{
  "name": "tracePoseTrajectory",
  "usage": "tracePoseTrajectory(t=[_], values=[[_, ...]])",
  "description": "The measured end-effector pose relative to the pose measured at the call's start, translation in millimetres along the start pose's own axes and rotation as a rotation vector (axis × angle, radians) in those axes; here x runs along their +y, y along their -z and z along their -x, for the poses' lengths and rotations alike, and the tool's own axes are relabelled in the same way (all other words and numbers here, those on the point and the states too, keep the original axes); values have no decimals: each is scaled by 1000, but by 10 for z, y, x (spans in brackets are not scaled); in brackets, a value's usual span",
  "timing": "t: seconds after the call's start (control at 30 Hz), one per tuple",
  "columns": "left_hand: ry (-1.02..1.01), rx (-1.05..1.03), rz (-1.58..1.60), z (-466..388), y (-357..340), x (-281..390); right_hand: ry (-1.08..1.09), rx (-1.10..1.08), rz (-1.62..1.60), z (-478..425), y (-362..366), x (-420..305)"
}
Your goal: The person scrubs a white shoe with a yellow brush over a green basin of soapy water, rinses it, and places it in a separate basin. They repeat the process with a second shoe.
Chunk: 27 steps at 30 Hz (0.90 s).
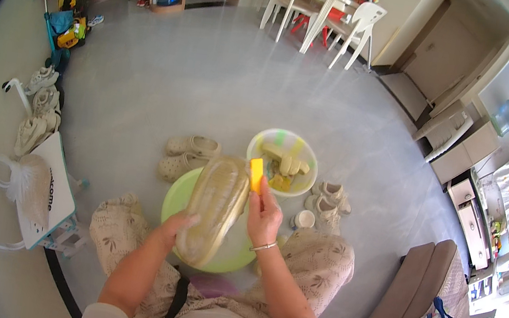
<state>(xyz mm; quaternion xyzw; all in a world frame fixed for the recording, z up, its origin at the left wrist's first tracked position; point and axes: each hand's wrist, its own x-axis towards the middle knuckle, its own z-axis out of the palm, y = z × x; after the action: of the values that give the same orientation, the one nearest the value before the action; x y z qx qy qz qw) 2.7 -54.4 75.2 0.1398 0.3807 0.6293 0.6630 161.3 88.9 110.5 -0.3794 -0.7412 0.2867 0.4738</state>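
My left hand [179,225] grips the lower left side of a long yellowish-beige shoe or slipper [217,208], which looks wet and glossy. It is tilted over a light green basin [175,196] between my knees. In my right hand [266,215] is a small yellow block-shaped tool, probably a brush [256,175], held upright against the shoe's upper right edge. Its working side is hidden from me. Just beyond stands a white basin with green and yellow patches [251,156], holding a pale yellow slipper [289,163] and a yellow piece [280,182].
Beige clogs [179,167] stand left of the green basin. Light sneakers [328,207] and a white tub [303,219] are at the right. A purple item [213,286] lies below the basin. A folding board [49,197] stands left, a brown sofa [407,290] right.
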Motion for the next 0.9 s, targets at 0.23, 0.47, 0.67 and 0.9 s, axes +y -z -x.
tracePoseTrajectory(t=[0.23,0.47,0.67,0.9], values=[[161,160,-327,-467,282,-125,-487,-126,31,374,-112,555],[457,249,-911,-1099,871,-597,-435,-400,319,657,-533,1401],[498,177,-1110,-1462,1335,-1062,-380,-434,415,721,-900,1874],[455,-66,-1313,-1696,2030,-1538,-42,-687,571,770,-1352,2511]])
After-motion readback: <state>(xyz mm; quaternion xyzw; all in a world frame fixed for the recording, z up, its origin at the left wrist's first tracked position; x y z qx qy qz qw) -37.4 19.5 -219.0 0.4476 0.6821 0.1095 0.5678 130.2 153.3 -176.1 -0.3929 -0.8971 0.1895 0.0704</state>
